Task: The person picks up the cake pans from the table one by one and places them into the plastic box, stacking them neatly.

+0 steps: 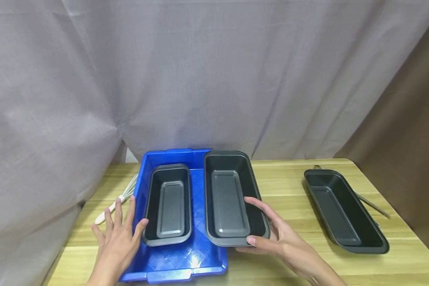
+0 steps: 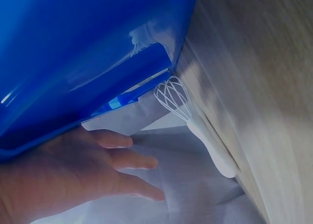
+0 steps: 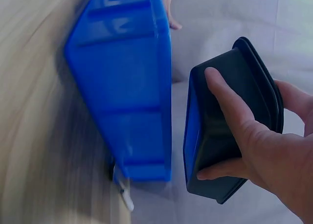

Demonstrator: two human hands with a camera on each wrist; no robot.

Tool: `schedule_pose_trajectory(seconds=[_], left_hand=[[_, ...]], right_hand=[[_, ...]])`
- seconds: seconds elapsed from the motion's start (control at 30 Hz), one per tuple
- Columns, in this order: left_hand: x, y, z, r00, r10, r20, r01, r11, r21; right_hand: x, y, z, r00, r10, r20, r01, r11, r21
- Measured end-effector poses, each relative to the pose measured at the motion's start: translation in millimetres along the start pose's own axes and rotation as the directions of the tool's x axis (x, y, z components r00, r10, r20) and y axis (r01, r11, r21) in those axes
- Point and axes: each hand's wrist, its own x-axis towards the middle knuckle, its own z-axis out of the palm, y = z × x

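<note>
Apparently partway: 1st pan (image 1: 170, 208) sits in blue bin (image 1: 171, 275), right hand (image 1: 285, 239) grips 2nd pan (image 1: 230, 202), 3rd pan (image 1: 337, 214) lies outside, left hand (image 1: 117, 238) spread wide.

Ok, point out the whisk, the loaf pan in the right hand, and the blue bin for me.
Whisk (image 2: 200, 131): left wrist view, on the upper part of its white handle.
Held loaf pan (image 1: 230, 202): head view, on its inside floor.
Blue bin (image 1: 169, 275): head view, on its near rim.

Grey cloth (image 1: 214, 79) hangs behind a wooden table (image 1: 280, 182).
</note>
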Motion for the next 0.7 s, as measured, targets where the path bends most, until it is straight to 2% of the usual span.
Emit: schedule_pose_trajectory(seconds=[0.13, 0.27, 0.47, 0.7], left_hand=[[0.7, -0.4, 0.2, 1.000, 0.003, 0.002, -0.003, 1.000, -0.017], [0.6, -0.6, 0.5, 1.000, 0.015, -0.010, -0.016, 0.999, -0.039], [-0.3, -2.6, 0.6, 0.999, 0.029, -0.027, -0.031, 0.997, -0.074], [-1.0, -2.6, 1.4, 0.999, 0.035, -0.036, -0.038, 0.995, -0.093]], right_hand=[[19.3, 0, 16, 0.998, -0.037, 0.056, 0.032, 0.996, 0.085], [39.3, 3, 29, 0.996, -0.029, 0.080, 0.019, 0.991, 0.130], [67.4, 10, 50, 0.993, 0.004, 0.117, -0.020, 0.991, 0.133], [90.2, 19, 70, 0.990, 0.072, 0.118, -0.089, 0.986, 0.141]])
